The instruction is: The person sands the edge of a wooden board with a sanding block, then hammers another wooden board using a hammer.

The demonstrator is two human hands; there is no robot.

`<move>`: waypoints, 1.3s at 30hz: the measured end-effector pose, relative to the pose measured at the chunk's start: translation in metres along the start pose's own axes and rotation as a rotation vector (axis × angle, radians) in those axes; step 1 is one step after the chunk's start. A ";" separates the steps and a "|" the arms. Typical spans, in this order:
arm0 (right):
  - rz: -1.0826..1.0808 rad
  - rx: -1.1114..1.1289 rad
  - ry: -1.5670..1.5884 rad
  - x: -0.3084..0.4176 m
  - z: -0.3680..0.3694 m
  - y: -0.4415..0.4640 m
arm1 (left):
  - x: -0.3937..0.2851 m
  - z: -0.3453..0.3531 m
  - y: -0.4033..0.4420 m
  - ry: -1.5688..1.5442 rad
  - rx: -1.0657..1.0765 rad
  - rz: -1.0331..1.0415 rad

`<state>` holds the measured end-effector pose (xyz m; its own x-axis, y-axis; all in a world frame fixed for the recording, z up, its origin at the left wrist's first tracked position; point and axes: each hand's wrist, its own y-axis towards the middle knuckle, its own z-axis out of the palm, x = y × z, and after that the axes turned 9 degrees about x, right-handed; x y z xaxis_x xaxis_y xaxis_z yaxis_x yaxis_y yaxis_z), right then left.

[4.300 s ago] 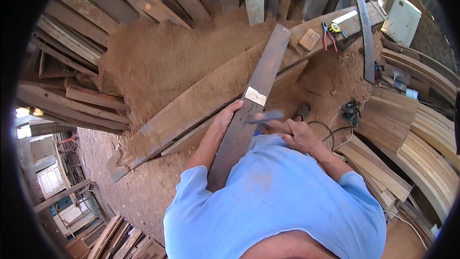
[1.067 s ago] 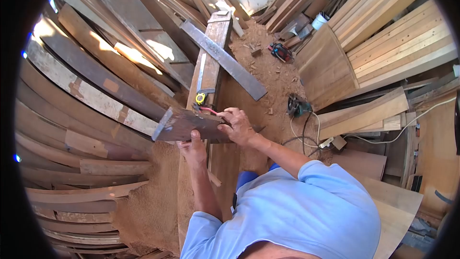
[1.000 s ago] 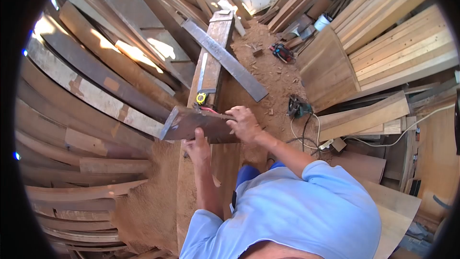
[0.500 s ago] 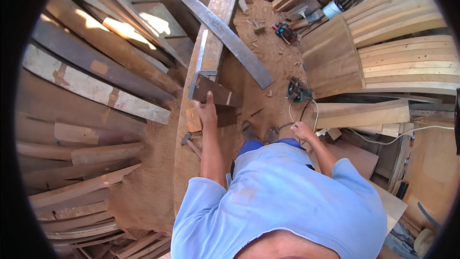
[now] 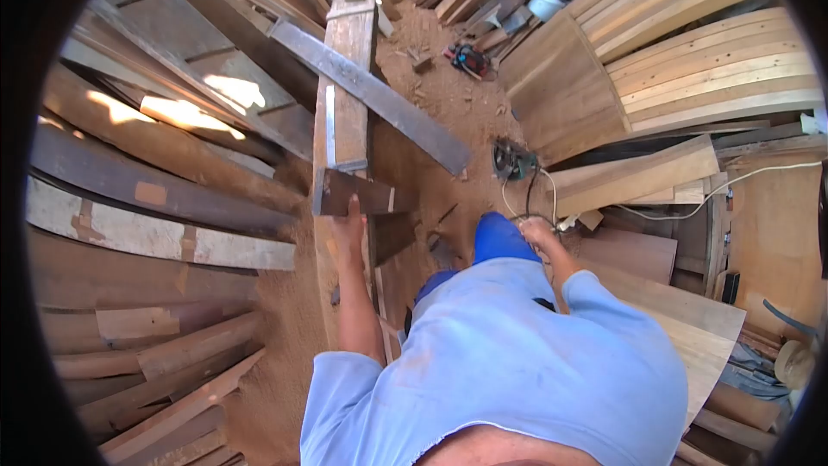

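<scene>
A dark brown board (image 5: pixel 369 194) with a pale strip near one end lies across the long wooden beam. My left hand (image 5: pixel 349 226) grips its near edge, thumb on top and the other fingers hidden underneath. Just beyond the board, a metal square (image 5: pixel 330 129) rests on the beam (image 5: pixel 348 39). A long grey board (image 5: pixel 371 95) crosses the beam farther up. My right hand (image 5: pixel 536 230) hangs beside my right leg, near the cables; its fingers are too small and curled to tell whether they hold anything.
A green power tool (image 5: pixel 512 160) with a cable sits on the ground to the right, and a red and black tool (image 5: pixel 468 60) lies farther off. Stacked planks (image 5: pixel 716 69) stand at the right. Leaning boards (image 5: pixel 164 233) fill the left. Sawdust (image 5: pixel 276 336) covers the ground.
My right hand has left the dark board and dropped to my right side. The board has moved away from me along the beam, still in my left hand. A blue-clad leg has come forward.
</scene>
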<state>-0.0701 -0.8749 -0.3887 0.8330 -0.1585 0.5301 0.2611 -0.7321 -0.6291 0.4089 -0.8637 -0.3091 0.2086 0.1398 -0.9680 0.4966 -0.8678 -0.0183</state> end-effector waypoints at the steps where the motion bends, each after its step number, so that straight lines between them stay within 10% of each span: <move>1: 0.050 0.067 -0.092 0.007 -0.004 0.000 | -0.005 0.000 0.007 -0.010 0.001 0.020; 6: -0.292 -0.072 -0.478 -0.052 0.025 0.039 | -0.029 -0.020 0.009 -0.060 0.085 -0.267; 15: 0.127 0.008 0.328 0.000 0.040 0.040 | -0.009 -0.015 0.017 -0.039 0.035 -0.034; 25: 0.032 0.092 0.067 0.001 0.044 0.049 | -0.013 -0.011 0.020 -0.002 0.006 0.048; 28: -0.332 -0.095 -0.456 0.001 0.047 0.061 | -0.006 -0.012 0.022 -0.027 0.004 0.029; 31: -0.148 -0.022 0.115 0.007 0.042 0.066 | -0.002 -0.010 0.026 -0.136 -0.006 0.123; 37: 0.015 -0.016 0.120 0.007 0.023 0.047 | -0.007 -0.007 0.028 -0.182 -0.026 0.125; 39: -0.277 -0.032 -0.644 -0.023 0.028 0.056 | -0.011 -0.012 0.025 -0.073 0.028 0.077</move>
<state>-0.0611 -0.8935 -0.4518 0.8639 0.4533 0.2196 0.4989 -0.7099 -0.4972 0.4292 -0.8811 -0.2959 0.1827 0.0379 -0.9824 0.4575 -0.8878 0.0508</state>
